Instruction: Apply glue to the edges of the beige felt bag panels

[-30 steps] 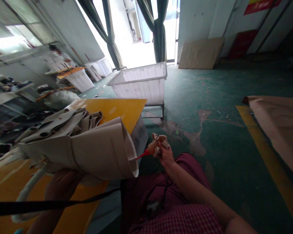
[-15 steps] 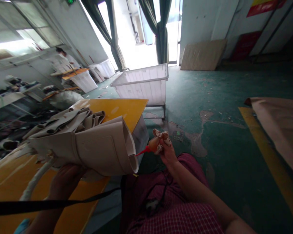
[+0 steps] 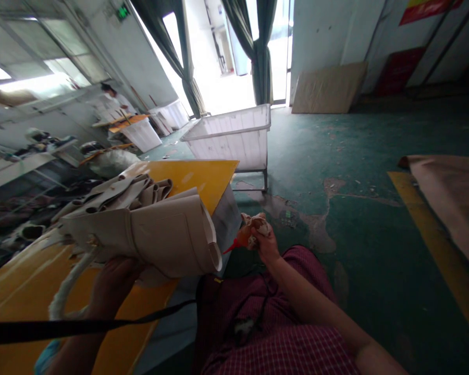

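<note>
A beige handbag (image 3: 168, 234), its flap and panels curved like a tube, lies on its side over the yellow tabletop (image 3: 203, 174). A white-wrapped handle (image 3: 64, 286) hangs from a gold-coloured fitting near its left end. My left hand (image 3: 119, 278) holds the bag from below, with the fingertips hidden by it. In my right hand (image 3: 263, 242) is a squeeze bottle (image 3: 245, 237) with a red nozzle, crumpled pale wrapping around it. The nozzle tip points left at the bag's open right edge, with a small gap between them.
Several beige pieces (image 3: 128, 192) are piled behind the bag. Past the table stands a white bin (image 3: 234, 140) on a metal frame. Brown sheet material (image 3: 449, 203) lies at the right. Far left, a person (image 3: 117, 99) is at another table. A black strap (image 3: 101, 326) crosses in front.
My right hand has drawn the bottle slightly down and away from the bag's edge, so the nozzle no longer meets it. The view has shifted a little; my left hand stays on the bag.
</note>
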Motion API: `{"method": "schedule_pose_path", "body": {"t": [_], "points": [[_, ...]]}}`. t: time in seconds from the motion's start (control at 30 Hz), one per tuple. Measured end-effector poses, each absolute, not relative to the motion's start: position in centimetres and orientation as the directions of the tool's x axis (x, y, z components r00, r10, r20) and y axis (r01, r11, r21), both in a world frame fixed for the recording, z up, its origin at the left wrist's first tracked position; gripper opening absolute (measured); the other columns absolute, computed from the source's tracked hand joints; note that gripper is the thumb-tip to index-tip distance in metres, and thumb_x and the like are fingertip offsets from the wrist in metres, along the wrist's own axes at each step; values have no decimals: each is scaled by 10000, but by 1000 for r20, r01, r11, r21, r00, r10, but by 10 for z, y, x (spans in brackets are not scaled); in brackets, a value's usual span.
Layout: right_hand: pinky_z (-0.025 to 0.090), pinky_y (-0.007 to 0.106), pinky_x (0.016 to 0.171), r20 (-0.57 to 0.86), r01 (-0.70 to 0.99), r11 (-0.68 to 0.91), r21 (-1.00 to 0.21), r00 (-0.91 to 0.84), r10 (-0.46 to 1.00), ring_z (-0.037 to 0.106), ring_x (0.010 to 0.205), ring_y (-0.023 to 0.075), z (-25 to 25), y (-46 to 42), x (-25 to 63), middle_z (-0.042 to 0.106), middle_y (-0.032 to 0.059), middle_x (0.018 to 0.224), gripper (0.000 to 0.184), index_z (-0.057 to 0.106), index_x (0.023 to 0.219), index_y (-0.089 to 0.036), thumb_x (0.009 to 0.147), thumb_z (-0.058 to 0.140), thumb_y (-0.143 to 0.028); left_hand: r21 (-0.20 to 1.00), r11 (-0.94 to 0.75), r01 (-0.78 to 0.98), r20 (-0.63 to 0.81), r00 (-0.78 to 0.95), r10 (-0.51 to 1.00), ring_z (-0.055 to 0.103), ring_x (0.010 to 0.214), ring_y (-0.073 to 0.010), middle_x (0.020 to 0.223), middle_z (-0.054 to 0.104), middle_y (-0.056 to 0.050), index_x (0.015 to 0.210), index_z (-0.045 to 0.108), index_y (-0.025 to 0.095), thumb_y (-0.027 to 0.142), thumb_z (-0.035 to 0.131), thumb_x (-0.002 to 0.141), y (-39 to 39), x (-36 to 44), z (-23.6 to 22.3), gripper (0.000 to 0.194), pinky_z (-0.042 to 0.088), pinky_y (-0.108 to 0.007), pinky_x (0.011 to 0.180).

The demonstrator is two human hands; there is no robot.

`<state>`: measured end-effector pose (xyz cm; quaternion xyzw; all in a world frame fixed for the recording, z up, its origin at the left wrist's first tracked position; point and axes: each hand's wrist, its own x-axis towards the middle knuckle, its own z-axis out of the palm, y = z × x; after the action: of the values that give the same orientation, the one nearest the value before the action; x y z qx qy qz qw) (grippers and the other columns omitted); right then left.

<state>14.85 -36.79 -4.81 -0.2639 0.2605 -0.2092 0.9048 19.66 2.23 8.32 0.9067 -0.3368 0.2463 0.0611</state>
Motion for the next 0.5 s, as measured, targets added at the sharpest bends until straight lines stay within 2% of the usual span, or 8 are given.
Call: {"method": "schedule_pose_path", "body": {"t": [0.17, 0.27, 0.4, 0.5], "points": [[563, 250, 609, -410, 251, 804, -539, 756, -511, 658, 685, 133, -55, -373, 136, 703, -52, 809, 707, 616, 906, -201, 329, 997, -347, -117, -731, -672, 570, 558, -604, 619, 601, -172, 617, 608, -34, 599, 581, 215, 386, 522, 976, 16, 187, 87, 418, 485, -290, 569], [587, 274, 611, -421, 261, 822, -506, 757, -500, 678, 715, 152, -53, -375, 138, 716, -43, 864, 750, 617, 962, -211, 339, 1001, -372, -133, -702, -700, 541, 542, -643, 606, 586, -150, 606, 598, -20, 592, 587, 209, 339, 508, 986, 16, 182, 88, 422, 498, -285, 586], [569, 272, 546, -384, 247, 814, -526, 785, -486, 672, 699, 158, -47, -372, 148, 713, -42, 872, 768, 599, 987, -218, 360, 995, -417, -175, -724, -667, 531, 556, -640, 634, 649, -153, 660, 629, -24, 649, 637, 190, 334, 494, 1006, 24, 178, 82, 411, 532, -301, 645], [572, 252, 585, -366, 254, 795, -551, 782, -504, 664, 699, 136, -49, -367, 153, 701, -54, 837, 742, 576, 927, -211, 345, 998, -393, -241, -712, -659, 522, 530, -668, 660, 685, -171, 696, 643, -42, 679, 655, 177, 337, 499, 1011, 29, 175, 78, 399, 542, -304, 635]]}}
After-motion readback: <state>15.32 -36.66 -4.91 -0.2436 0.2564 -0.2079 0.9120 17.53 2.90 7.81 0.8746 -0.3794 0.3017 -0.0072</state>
